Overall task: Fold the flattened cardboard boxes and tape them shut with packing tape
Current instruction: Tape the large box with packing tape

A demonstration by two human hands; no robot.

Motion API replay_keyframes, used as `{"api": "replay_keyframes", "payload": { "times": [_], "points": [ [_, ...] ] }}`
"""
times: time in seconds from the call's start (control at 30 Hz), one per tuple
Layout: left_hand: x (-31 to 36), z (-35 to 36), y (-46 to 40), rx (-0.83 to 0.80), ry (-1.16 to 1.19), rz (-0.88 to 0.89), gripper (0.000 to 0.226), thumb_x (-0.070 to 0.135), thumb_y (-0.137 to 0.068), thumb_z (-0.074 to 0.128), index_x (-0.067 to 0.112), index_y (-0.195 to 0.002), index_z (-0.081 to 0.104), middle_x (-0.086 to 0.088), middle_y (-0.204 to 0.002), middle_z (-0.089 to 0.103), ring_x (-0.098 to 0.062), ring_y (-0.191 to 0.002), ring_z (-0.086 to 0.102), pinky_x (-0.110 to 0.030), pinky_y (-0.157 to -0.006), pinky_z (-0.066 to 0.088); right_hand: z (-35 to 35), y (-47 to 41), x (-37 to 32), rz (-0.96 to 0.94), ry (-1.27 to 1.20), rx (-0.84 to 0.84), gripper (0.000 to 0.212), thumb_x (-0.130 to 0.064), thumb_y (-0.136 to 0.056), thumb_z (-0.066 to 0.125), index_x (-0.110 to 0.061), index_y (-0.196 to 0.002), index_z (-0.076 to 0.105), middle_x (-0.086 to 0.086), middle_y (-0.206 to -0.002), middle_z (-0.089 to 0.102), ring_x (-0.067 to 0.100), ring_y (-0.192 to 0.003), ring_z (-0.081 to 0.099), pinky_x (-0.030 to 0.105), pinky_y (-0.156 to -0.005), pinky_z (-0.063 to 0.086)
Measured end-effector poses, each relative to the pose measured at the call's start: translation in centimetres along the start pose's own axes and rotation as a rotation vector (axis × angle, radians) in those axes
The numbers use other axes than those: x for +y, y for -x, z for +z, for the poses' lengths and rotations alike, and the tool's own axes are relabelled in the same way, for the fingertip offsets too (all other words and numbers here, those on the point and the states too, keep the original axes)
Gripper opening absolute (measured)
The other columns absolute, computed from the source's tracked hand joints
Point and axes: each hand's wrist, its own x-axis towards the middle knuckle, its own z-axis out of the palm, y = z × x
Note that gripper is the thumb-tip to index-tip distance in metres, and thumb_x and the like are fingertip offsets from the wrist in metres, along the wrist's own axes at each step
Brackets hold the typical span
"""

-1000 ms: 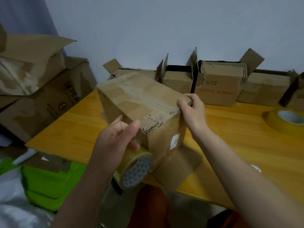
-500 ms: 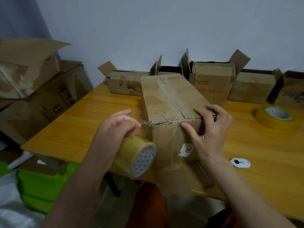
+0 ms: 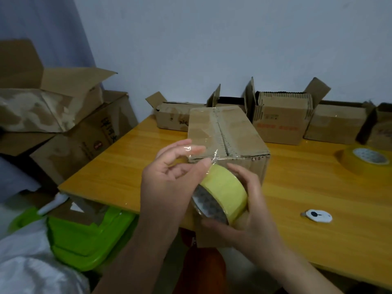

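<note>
Box (image 3: 228, 132) near the surface's (image 3: 118, 172) front edge, seam running away from the person.
Right hand (image 3: 252, 200) clasps the tape roll (image 3: 220, 198) just before it; left hand (image 3: 169, 181) pinches the tape end (image 3: 199, 149) over the near top edge.

Legible marks are few. Large box (image 3: 84, 143) left of the table: black Chinese characters down its side and a round dark logo, neither readable. Open box (image 3: 280, 122) at the table's far edge: red printed line, blurred. Low box (image 3: 171, 117) at the far left corner: black handwriting, unclear.
</note>
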Motion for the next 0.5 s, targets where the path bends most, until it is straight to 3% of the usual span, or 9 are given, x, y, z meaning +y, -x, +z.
{"api": "replay_keyframes", "payload": {
  "times": [0.07,0.1,0.13,0.2,0.27,0.37,0.5],
  "points": [
    [-0.4,0.6,0.1,0.013,0.053,0.037,0.017,0.013,-0.073,0.076,0.016,-0.089,0.073,0.004,-0.119,0.062,-0.013,-0.079,0.069,-0.014,-0.054,0.048,-0.3,0.5,-0.2,0.005,0.017,0.092,0.073,-0.017,-0.063,0.086,-0.038,-0.116,0.04,-0.031,-0.11,0.052,-0.013,-0.103,0.051,0.005,-0.077,0.045],
    [-0.7,0.6,0.0,0.0,0.013,0.094,0.013,0.009,-0.081,0.071,0.018,-0.091,0.073,0.002,-0.122,0.059,-0.012,-0.083,0.067,-0.016,-0.059,0.049,-0.7,0.5,-0.3,0.023,-0.014,0.15,0.067,-0.009,-0.065,0.083,-0.038,-0.109,0.042,-0.027,-0.103,0.054,-0.01,-0.098,0.055,0.008,-0.072,0.048],
    [-1.2,0.6,-0.1,-0.018,-0.068,0.175,0.024,0.005,-0.085,0.06,0.023,-0.093,0.072,0.001,-0.126,0.054,-0.011,-0.092,0.063,-0.018,-0.067,0.05,-1.2,0.5,-0.3,0.037,-0.049,0.198,0.062,-0.004,-0.068,0.079,-0.038,-0.105,0.043,-0.027,-0.099,0.055,-0.006,-0.094,0.057,0.012,-0.068,0.05],
    [-2.7,0.3,-0.4,-0.05,-0.237,0.307,0.049,-0.003,-0.076,0.043,0.03,-0.099,0.071,0.0,-0.131,0.046,-0.01,-0.112,0.052,-0.02,-0.085,0.047,-2.8,0.5,0.0,0.009,-0.045,0.252,0.052,-0.001,-0.069,0.066,-0.036,-0.1,0.045,-0.031,-0.096,0.053,-0.005,-0.093,0.057,0.012,-0.065,0.05],
    [-4.1,0.2,-1.1,-0.024,-0.337,0.401,0.047,-0.004,-0.079,0.046,0.029,-0.1,0.072,-0.001,-0.131,0.044,-0.015,-0.119,0.047,-0.025,-0.096,0.046,-4.2,0.5,-0.2,-0.04,0.037,0.245,0.049,-0.005,-0.064,0.06,-0.035,-0.101,0.046,-0.03,-0.098,0.052,-0.007,-0.096,0.053,0.008,-0.068,0.047],
    [-5.4,0.9,-1.5,0.074,-0.349,0.502,0.013,0.016,-0.085,0.069,0.016,-0.097,0.072,-0.004,-0.117,0.054,-0.021,-0.105,0.059,-0.027,-0.088,0.053,-4.6,0.8,-0.6,-0.037,0.087,0.219,0.049,-0.01,-0.062,0.059,-0.036,-0.102,0.046,-0.024,-0.101,0.053,-0.008,-0.099,0.051,0.007,-0.071,0.045],
    [-5.8,1.7,-1.5,0.224,-0.408,0.687,0.012,0.014,-0.079,0.076,0.002,-0.083,0.074,-0.006,-0.081,0.066,-0.006,-0.076,0.062,-0.014,-0.067,0.05,-4.6,1.1,-0.6,-0.06,0.12,0.203,0.051,-0.011,-0.062,0.061,-0.038,-0.102,0.045,-0.02,-0.1,0.052,-0.011,-0.1,0.05,0.004,-0.072,0.044]
  ]
}}
